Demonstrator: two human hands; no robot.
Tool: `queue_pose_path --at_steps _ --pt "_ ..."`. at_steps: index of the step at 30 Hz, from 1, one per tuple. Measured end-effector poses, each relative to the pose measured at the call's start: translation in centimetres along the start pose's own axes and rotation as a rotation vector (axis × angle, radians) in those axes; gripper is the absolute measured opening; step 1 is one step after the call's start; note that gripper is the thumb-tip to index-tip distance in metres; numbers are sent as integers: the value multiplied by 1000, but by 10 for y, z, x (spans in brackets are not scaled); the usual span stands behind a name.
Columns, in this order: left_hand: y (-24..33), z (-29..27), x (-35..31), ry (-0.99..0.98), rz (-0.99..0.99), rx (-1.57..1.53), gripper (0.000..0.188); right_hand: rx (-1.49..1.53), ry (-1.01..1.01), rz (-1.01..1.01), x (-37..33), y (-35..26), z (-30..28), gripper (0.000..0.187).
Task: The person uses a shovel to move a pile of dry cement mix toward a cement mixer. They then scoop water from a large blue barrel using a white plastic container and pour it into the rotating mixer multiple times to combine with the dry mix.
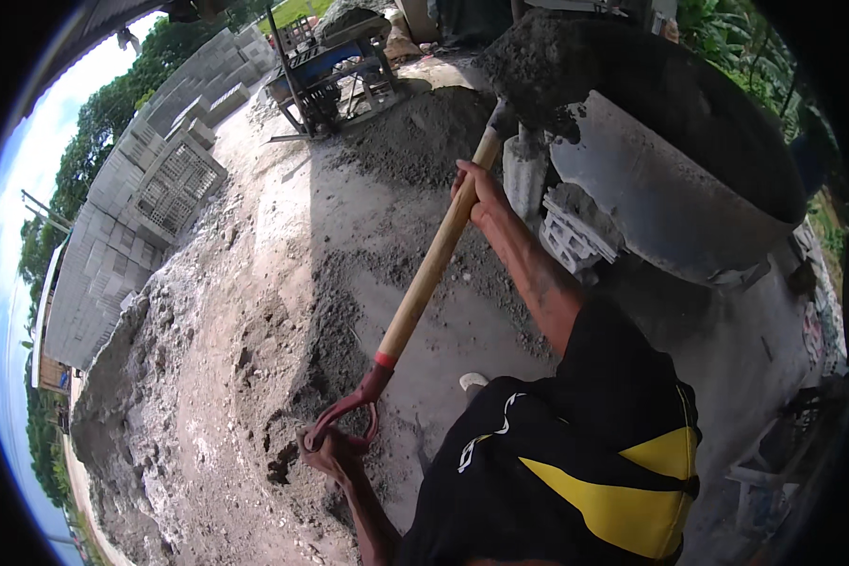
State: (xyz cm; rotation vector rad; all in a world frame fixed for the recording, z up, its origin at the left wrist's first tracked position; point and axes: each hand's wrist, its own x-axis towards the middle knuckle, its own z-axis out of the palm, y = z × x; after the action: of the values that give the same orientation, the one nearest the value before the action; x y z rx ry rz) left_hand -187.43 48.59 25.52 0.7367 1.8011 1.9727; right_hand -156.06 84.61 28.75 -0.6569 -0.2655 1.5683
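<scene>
I hold a shovel [434, 269] with a wooden shaft and a dark red D-shaped handle. At the low end, my left hand [335, 451] is closed round that handle. Farther up the shaft, near the blade, my right hand [481, 191] grips the wood. The blade is raised at the far side, and a load of dark grey, damp-looking sand or mortar mix [536, 71] covers it. This load is beside the near left rim of a big round metal drum [670, 174], with some clumps at the rim. The drum's inside is dark.
Broken hollow blocks [575, 231] lie under the drum's left side. A dark sand heap [415, 137] rises behind the shaft, near a metal-framed machine [325, 80]. Stacked grey blocks [127, 203] line the left. A rough mound [151, 415] borders the concrete floor [424, 358].
</scene>
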Motion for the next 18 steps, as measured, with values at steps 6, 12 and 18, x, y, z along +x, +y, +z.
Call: queue_pose_path --at_steps 6,12,18 --pt "119 205 -142 -762 755 131 19 205 -123 -481 25 -231 -113 31" --pt "-47 124 -254 -876 1073 222 19 -145 154 -189 -106 -152 -224 32" --pt "-62 -5 -346 -221 88 -93 18 -439 9 59 -143 -110 -196 29"
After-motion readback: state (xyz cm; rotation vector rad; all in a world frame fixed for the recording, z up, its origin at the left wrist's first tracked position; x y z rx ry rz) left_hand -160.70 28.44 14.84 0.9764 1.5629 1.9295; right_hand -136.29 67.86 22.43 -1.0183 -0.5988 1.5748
